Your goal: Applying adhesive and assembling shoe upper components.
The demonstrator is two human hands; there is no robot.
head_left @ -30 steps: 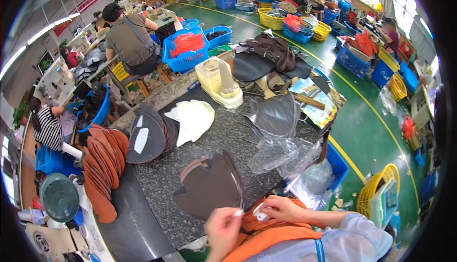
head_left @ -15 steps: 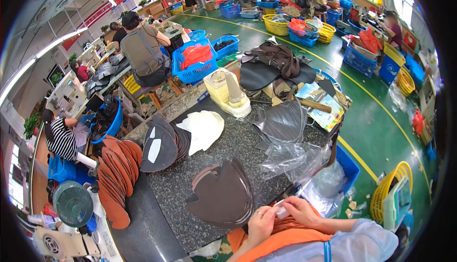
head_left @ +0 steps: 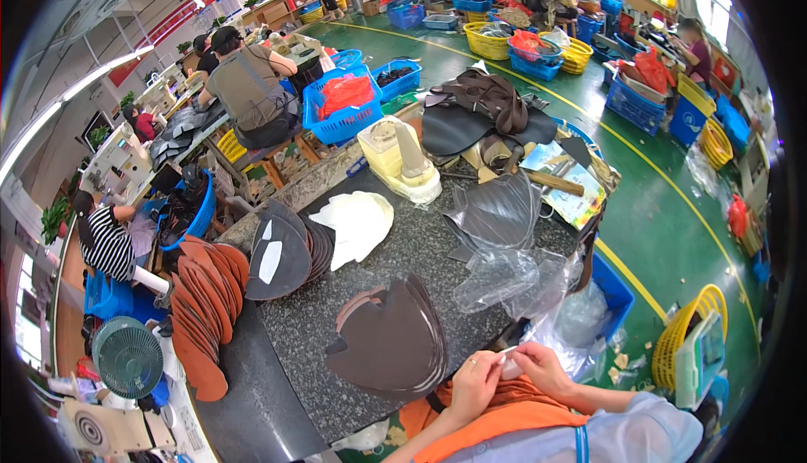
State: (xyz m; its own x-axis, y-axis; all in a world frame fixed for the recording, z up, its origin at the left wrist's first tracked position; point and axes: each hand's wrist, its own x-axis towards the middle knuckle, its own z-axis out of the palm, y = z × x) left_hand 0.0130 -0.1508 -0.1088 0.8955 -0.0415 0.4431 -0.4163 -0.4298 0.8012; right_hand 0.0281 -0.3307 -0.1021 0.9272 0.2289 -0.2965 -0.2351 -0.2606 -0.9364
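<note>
A small white piece (head_left: 509, 368) is pinched in the closed fingertips of left hand (head_left: 474, 386) and right hand (head_left: 545, 369), over orange cloth (head_left: 492, 415)

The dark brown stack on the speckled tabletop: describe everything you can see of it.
The dark brown stack consists of thin, slightly fanned pieces that look like leather, with a rounded lower edge and a notched upper one. Reddish-brown edges peek out at its upper left; pale streaks line its right side. It lies on the speckled tabletop; the left hand, close by, appears not to touch it.
</note>
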